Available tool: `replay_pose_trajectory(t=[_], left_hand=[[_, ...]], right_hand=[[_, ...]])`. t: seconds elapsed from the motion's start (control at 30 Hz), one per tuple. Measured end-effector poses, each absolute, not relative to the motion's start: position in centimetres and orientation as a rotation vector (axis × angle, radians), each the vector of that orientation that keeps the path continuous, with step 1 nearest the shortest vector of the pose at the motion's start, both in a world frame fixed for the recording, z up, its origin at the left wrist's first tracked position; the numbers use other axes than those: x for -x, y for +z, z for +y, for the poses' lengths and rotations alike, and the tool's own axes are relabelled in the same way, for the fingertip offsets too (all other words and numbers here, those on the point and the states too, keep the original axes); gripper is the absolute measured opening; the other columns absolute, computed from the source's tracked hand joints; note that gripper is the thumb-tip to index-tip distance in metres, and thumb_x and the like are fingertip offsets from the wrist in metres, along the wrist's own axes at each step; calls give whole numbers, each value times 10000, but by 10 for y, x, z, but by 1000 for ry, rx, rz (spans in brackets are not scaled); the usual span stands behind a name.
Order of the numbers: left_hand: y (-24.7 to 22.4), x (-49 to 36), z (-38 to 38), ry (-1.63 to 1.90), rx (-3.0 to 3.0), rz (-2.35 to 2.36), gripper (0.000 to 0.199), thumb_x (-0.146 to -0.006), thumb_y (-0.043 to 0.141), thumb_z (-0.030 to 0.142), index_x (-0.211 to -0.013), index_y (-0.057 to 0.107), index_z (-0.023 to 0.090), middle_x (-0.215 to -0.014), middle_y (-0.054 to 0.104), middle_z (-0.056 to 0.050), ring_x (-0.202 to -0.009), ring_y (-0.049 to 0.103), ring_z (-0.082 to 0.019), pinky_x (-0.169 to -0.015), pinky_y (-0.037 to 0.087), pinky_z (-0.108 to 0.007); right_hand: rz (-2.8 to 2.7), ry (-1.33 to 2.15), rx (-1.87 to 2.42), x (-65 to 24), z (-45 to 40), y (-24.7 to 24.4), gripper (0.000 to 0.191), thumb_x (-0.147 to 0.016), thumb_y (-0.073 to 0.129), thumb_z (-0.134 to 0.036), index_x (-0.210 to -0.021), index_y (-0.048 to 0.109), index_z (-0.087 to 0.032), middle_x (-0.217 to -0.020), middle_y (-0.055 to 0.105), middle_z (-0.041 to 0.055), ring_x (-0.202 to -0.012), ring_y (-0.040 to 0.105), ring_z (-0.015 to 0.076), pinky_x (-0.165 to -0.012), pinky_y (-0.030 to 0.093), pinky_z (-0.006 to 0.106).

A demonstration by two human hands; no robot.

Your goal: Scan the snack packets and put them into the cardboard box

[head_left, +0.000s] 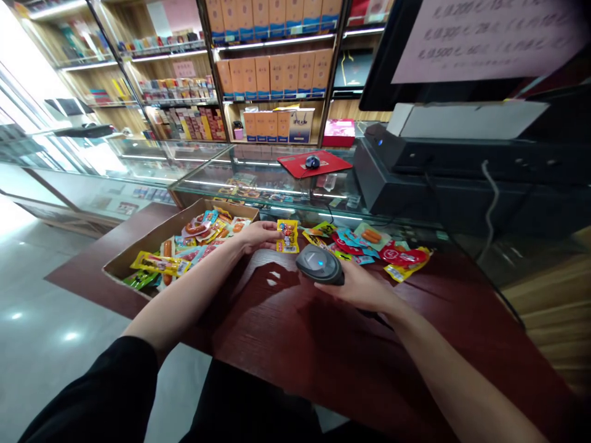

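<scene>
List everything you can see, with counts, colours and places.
table: one, reddish-brown, foreground
yellow packet: one, yellow, centre
scanner: one, dark grey, centre
cardboard box: one, brown, table's left
boxed packets: many, mixed, inside it
packet pile: one, mixed, right of centre
scraps: two, white, centre
glass counter: one, clear, behind
mat: one, red, on counter
mouse: one, dark, on mat
monitor: one, black, upper right
sheet: one, pink, on monitor
orange boxes: many, orange, shelves
left hand: one, bare, on yellow packet
right hand: one, bare, on scanner
</scene>
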State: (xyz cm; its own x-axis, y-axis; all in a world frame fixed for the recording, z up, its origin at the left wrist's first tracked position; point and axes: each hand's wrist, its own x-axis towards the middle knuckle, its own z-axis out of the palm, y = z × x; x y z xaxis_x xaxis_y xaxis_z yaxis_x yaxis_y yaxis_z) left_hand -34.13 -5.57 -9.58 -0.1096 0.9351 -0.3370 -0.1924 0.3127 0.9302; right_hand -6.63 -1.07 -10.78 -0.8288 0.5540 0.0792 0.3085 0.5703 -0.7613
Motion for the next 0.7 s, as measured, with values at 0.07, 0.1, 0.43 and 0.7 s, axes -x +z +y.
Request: replay_pose_trajectory(t=[0.07, 0.1, 0.43, 0.7], left_hand=[[-94, 339, -57, 1127, -786, 1346, 324, -626, 833, 194, -874, 637, 118, -816, 719, -65, -675, 684, -126, -620, 545, -218], [-93, 338, -57, 1125, -798, 1362, 311, -641, 823, 199, -879, 640, 118, -815, 719, -60, -669, 679, -118, -628, 541, -217], [-97, 343, -56, 1133, -793, 1368, 354, -594, 855, 210, -847, 626, 117, -824, 710, -63, -661, 671, -123, -602, 531, -220], [-51, 372, -79, 1238, -853, 1463, 359, -620, 848, 233, -886, 636, 118, -828, 704, -58, -692, 670, -124, -656, 549, -243]], right_hand=[[-2496, 1131, 705, 66, -11, -106, 477, -749, 716, -388, -1175, 630, -189, -1091, 701, 81, -994, 644, 273, -920, 493, 419], [-2497, 1135, 702, 66, -11, -105, 475, -750, 716, -386, -1174, 631, -189, -1095, 701, 82, -999, 643, 275, -922, 491, 422], [-2475, 1125, 738, 66, -15, -99, 498, -736, 731, -399, -1172, 636, -178, -1120, 696, 99, -1023, 639, 290, -936, 479, 440], [-2464, 1206, 622, 65, -16, -96, 488, -764, 705, -375, -1198, 613, -172, -1179, 677, 84, -1085, 624, 283, -974, 472, 435]])
